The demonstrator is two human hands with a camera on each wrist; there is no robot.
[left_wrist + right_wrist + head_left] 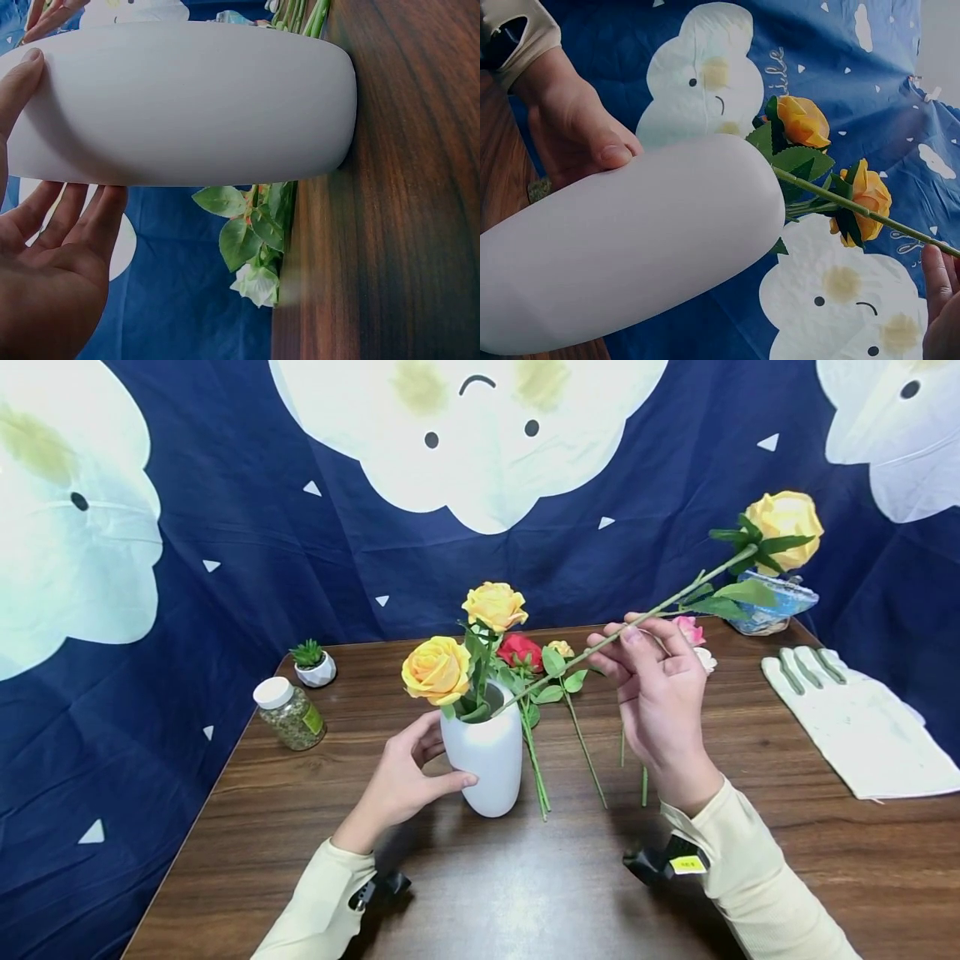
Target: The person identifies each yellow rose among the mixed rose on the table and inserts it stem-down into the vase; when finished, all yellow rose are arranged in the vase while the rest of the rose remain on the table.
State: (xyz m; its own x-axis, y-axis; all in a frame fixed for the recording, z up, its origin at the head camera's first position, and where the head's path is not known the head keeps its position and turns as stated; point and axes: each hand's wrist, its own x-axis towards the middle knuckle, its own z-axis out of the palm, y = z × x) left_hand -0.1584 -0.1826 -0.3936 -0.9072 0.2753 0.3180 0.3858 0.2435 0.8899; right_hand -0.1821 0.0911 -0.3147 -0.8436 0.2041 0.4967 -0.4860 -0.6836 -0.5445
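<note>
A white vase [486,768] stands upright on the table, and my left hand [405,781] holds it from the left, thumb in front and fingers behind. Two yellow roses [437,671] rise from its mouth. Between thumb and fingers my right hand [663,697] pinches the stem of another yellow rose [786,531], slanted with its bloom up to the right. The lower end of this stem [847,204] reaches the vase mouth in the right wrist view; how deep it goes is hidden. The left wrist view shows the vase's smooth side [210,105] close up.
Behind the vase lie a red rose [520,652], a small yellow flower [561,648] and several green stems. A jar with a white lid [292,718] and a potted succulent [313,664] stand at left. White gloves [855,727] lie at right, near a blue bag [776,602].
</note>
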